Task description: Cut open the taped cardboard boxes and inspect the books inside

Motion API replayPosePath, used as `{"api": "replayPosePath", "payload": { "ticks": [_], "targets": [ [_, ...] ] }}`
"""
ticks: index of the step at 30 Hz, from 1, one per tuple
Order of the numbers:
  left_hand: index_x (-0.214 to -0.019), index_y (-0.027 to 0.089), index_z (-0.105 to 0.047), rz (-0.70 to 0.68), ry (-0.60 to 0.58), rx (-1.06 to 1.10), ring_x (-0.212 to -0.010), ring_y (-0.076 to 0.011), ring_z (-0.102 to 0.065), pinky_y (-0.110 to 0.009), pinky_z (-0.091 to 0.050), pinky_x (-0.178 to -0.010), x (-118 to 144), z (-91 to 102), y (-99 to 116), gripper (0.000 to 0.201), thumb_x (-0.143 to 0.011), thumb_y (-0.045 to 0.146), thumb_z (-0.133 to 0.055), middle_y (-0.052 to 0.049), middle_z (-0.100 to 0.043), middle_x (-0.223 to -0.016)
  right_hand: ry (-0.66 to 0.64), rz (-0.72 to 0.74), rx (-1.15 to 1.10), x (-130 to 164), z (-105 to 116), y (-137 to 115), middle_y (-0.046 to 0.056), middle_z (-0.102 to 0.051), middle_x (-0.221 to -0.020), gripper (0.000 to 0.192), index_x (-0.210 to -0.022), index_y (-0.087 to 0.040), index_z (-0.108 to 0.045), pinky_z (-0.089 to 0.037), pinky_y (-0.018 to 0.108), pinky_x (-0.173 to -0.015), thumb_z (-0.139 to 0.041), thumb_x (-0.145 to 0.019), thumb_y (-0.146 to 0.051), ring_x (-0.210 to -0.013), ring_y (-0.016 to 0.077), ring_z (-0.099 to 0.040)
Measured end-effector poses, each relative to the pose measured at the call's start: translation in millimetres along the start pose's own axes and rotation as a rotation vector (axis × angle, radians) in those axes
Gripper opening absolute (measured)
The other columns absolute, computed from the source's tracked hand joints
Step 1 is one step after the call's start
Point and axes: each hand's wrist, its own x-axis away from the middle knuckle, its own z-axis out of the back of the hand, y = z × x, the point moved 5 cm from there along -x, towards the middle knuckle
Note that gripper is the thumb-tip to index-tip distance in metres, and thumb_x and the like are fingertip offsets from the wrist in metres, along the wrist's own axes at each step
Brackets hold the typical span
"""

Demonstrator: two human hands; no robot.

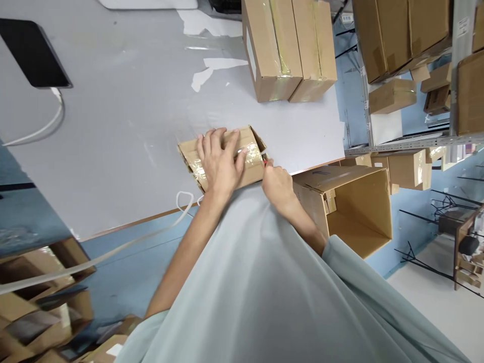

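grip flat on a half-taped carton, red tool at its end

pressed palm-down, the left hand (219, 161) lies spread over the top of the small cardboard box (223, 159), fingers apart and holding nothing, only pinning the box to the desk (124, 126). just beside it, at the box's right end, the right hand (277, 185) is curled shut around a small red tool (265, 162), of which only a tip shows; what kind of tool it is cannot be told.

as a judgement: clear tape (252, 155) already runs across the top of the box under the left hand, so the seam looks mostly sealed. the end flap beyond the right hand stands open and the tool sits at the tape's end, so the strip seems not yet finished off there.

the desk is pale grey with a wood-coloured edge. ahead of the hands stand 2 taped cartons (289, 48) side by side. far off to the left lies a dark phone (34, 53) with a white cable (41, 126). below the right hand, off the desk, an open empty carton (351, 206) rests on a blue floor. further right, a metal rack (408, 143) carries more cartons. more cardboard is piled low on the left.
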Motion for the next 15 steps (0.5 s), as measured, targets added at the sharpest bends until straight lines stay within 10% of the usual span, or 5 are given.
{"api": "replayPosePath", "payload": {
  "ticks": [8, 12, 15],
  "targets": [
    [-0.169, 0.038, -0.061, -0.008, 0.005, -0.079, -0.178, -0.0428, -0.033, -0.072, -0.012, -0.148, -6, 10.1, -12, 0.064, -0.111, 0.064, -0.063, -0.011, -0.053, -0.181, 0.094, 0.048, -0.146, 12, 13, 47, 0.016, -0.087, -0.11, 0.047, -0.162, -0.018, -0.06, -0.065, 0.048, -0.099, -0.044, -0.121, -0.035, -0.1, 0.0361, -0.086],
    [-0.166, 0.038, -0.064, -0.02, 0.062, -0.122, -0.174, -0.0401, -0.041, -0.07, -0.019, -0.147, -1, 20.6, -18, 0.06, -0.112, 0.063, -0.062, -0.011, -0.06, -0.175, 0.345, -0.053, -0.283, -46, -8, 125, 0.022, -0.081, -0.138, 0.05, -0.163, -0.017, -0.057, -0.062, 0.046, -0.105, -0.043, -0.121, -0.04, -0.118, 0.0362, -0.081],
    [-0.164, 0.036, -0.066, -0.006, 0.087, -0.139, -0.171, -0.0401, -0.046, -0.069, -0.022, -0.146, 4, 30.9, -26, 0.061, -0.11, 0.063, -0.064, -0.013, -0.063, -0.172, 0.233, -0.251, -0.239, -110, -48, 171, 0.029, -0.076, -0.145, 0.053, -0.162, -0.006, -0.057, -0.059, 0.044, -0.109, -0.049, -0.111, -0.019, -0.122, 0.0338, -0.079]
  ]
}}
